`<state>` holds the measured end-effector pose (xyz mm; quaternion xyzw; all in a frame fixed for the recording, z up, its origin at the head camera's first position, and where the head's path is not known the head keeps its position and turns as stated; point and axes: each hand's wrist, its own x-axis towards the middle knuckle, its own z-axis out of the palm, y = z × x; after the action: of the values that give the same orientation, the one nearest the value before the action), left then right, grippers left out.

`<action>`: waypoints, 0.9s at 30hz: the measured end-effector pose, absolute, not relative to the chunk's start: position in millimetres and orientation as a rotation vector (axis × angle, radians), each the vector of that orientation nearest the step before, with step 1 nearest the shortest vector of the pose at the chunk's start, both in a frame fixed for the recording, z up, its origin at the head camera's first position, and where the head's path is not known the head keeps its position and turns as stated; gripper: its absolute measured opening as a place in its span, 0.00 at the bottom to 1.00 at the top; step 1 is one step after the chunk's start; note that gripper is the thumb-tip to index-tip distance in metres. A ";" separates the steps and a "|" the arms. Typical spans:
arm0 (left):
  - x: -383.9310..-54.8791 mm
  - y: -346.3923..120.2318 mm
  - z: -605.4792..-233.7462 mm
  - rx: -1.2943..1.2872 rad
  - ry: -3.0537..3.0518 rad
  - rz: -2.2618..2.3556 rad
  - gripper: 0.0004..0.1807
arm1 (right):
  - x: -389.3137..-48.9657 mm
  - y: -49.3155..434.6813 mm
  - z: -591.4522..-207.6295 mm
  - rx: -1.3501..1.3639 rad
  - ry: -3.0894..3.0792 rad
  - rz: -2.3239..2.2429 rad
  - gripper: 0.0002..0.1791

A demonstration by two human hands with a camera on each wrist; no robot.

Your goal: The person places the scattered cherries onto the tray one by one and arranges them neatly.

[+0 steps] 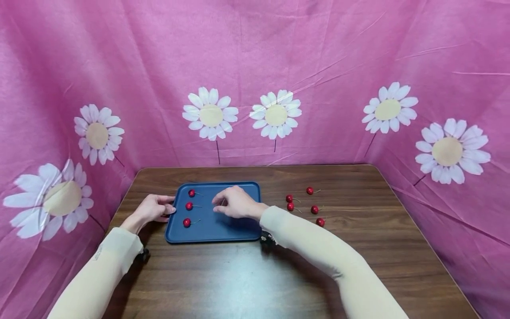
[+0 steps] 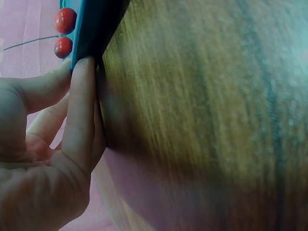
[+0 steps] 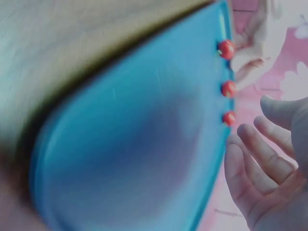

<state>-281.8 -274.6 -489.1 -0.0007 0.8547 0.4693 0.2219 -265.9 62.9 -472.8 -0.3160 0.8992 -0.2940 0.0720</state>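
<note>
A blue rectangular tray [image 1: 235, 233] lies on the wooden table. Three red cherries with thin stems stand in a column along its left side: a far one [image 1: 191, 193], a middle one [image 1: 189, 206] and a near one [image 1: 187, 223]. My left hand [image 1: 149, 208] pinches the tray's left edge; the left wrist view shows thumb and fingertip at the rim [image 2: 77, 43]. Over the middle of the tray hovers my right hand [image 1: 235, 201], its fingers loosely bent and, in the right wrist view, holding nothing.
Right of the tray, several more cherries lie loose on the table [image 1: 358, 248], among them a far one [image 1: 310, 190] and a near one [image 1: 320, 222]. A pink cloth [image 1: 255, 53] printed with white daisies hangs behind and at both sides.
</note>
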 end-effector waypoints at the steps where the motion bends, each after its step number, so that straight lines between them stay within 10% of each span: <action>1: -281.6 -274.8 -489.5 -0.001 2.362 1.292 0.35 | -266.3 67.8 -470.7 -0.948 2.706 -0.901 0.15; 27: -284.2 -277.1 -494.5 0.015 2.345 1.323 0.36 | -264.2 235.8 -452.8 -0.695 2.883 -1.127 0.15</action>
<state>-284.2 -277.1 -494.5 0.0054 0.8490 0.4791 0.2228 -264.2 235.8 -452.8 -0.2191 0.9087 -0.3551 -0.0156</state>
